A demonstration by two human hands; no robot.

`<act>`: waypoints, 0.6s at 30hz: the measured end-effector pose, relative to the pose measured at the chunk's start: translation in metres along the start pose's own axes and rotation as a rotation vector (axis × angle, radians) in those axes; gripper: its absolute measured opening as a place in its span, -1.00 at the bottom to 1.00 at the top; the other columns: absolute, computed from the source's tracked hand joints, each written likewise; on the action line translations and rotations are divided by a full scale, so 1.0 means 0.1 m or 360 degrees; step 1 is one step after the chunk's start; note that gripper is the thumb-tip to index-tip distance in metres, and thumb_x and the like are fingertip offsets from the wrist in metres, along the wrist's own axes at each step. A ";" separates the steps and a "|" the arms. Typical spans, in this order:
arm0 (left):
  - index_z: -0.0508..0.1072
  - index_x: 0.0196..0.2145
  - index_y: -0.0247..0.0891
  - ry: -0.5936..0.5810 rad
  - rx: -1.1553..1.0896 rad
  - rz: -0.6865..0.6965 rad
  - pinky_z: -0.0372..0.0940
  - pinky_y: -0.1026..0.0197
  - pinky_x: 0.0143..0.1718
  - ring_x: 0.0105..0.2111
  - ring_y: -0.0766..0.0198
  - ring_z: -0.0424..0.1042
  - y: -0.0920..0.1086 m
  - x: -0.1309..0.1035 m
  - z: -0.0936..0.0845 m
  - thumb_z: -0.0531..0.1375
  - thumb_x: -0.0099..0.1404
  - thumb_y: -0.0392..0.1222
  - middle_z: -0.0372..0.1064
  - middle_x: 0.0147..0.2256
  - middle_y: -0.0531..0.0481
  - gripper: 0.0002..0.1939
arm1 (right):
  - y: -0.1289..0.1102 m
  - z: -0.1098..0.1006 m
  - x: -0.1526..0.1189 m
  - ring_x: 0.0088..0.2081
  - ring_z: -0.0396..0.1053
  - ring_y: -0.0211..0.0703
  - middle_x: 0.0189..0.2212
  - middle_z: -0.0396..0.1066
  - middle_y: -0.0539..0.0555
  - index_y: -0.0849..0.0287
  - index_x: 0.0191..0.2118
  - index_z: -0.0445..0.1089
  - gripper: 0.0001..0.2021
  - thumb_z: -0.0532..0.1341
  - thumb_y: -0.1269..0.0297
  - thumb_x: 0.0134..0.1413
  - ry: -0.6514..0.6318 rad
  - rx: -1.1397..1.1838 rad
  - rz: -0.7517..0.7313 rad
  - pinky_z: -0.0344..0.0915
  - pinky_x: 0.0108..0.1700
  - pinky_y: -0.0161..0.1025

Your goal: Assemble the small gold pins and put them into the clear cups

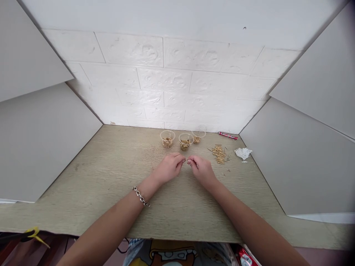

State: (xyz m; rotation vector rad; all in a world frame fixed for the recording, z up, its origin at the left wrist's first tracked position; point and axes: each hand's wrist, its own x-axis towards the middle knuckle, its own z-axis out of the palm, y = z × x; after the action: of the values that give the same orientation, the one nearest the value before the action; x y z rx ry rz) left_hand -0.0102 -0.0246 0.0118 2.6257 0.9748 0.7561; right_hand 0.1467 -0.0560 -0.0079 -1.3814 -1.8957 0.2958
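Observation:
My left hand (169,168) and my right hand (203,171) meet fingertip to fingertip over the middle of the tabletop. Between them they pinch a thin metal pin (186,160), of which only a short piece shows; its ends are hidden by the fingers. Just beyond the hands stand clear plastic cups: a left cup (167,142) and a middle cup (185,144) with small gold-coloured metal parts, and a right cup (196,139) holding fewer. Right of my right hand lies a pile of gold-coloured pins (220,154), with several loose ones around it.
A red pen-like stick (227,135) lies near the back wall. Crumpled white plastic or tissue (243,153) sits at the right. Grey panels (307,159) flank the wooden tabletop (105,166) on both sides, and a white brick-patterned wall (177,81) closes the back.

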 end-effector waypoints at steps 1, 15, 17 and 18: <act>0.33 -0.39 -0.30 0.0002 -0.0010 -0.0006 0.16 0.30 -0.36 -0.40 0.34 0.26 0.00 0.00 0.00 -0.09 0.23 -0.31 0.29 -0.45 -0.01 -0.78 | 0.00 0.00 0.00 -0.39 0.28 -0.23 -0.47 0.36 0.03 0.17 -0.38 0.29 -0.84 -0.02 0.34 0.06 0.0002 -0.0025 -0.0025 0.15 -0.33 -0.32; 0.35 -0.39 -0.30 0.0021 -0.0080 -0.0062 0.14 0.30 -0.36 -0.41 0.34 0.24 0.01 0.00 -0.01 -0.09 0.22 -0.32 0.28 -0.46 -0.01 -0.77 | -0.04 0.03 0.00 -0.48 0.26 -0.27 -0.53 0.35 -0.01 0.16 -0.40 0.31 -0.84 0.01 0.30 0.01 0.0067 0.0201 0.0226 0.14 -0.41 -0.36; 0.35 -0.40 -0.30 0.0008 -0.0106 -0.0080 0.14 0.30 -0.36 -0.40 0.34 0.25 0.01 0.00 -0.02 -0.08 0.21 -0.32 0.29 -0.45 -0.01 -0.78 | -0.04 0.01 0.01 -0.49 0.26 -0.28 -0.54 0.34 -0.02 0.16 -0.40 0.31 -0.85 0.01 0.31 0.01 0.0037 0.0223 0.0222 0.14 -0.41 -0.36; 0.35 -0.41 -0.29 -0.0001 -0.0132 -0.0099 0.14 0.30 -0.35 -0.40 0.34 0.25 0.02 0.01 -0.02 -0.08 0.21 -0.31 0.30 -0.45 -0.01 -0.78 | -0.03 0.00 0.02 -0.49 0.25 -0.28 -0.55 0.34 -0.03 0.16 -0.40 0.31 -0.85 0.01 0.32 0.01 0.0022 0.0229 0.0209 0.14 -0.41 -0.37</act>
State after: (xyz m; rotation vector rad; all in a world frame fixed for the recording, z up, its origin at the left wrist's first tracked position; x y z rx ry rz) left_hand -0.0100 -0.0252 0.0145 2.5129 0.9984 0.7639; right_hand 0.1439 -0.0558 -0.0057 -1.4085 -1.7400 0.4765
